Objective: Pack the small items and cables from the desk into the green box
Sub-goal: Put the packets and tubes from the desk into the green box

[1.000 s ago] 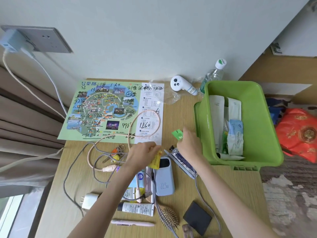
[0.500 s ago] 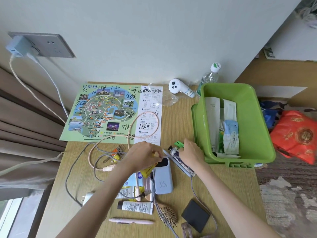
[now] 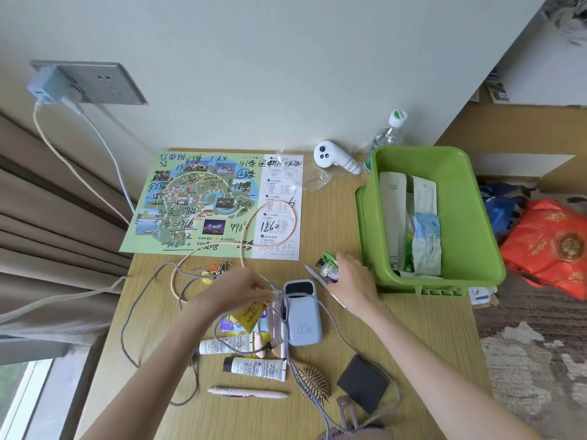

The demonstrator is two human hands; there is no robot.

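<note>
The green box stands at the desk's right side and holds white sachets and a wipes pack. Just left of its front corner, my right hand grips a small green packet together with a slim tube end. My left hand holds a yellow sachet over the tangle beside the blue power bank, fingertips touching a cable there. A pink cable loops over the map. A grey cable trails across the desk's left side.
Two tubes, a pink pen, a hairbrush, a black square pad and keys lie on the desk. A paper map, white controller and water bottle sit by the wall. A red bag lies right of the box.
My right hand came down with the green packet onto the tube beside the box. My left hand shifted right and down with the yellow sachet to the cables by the power bank.
</note>
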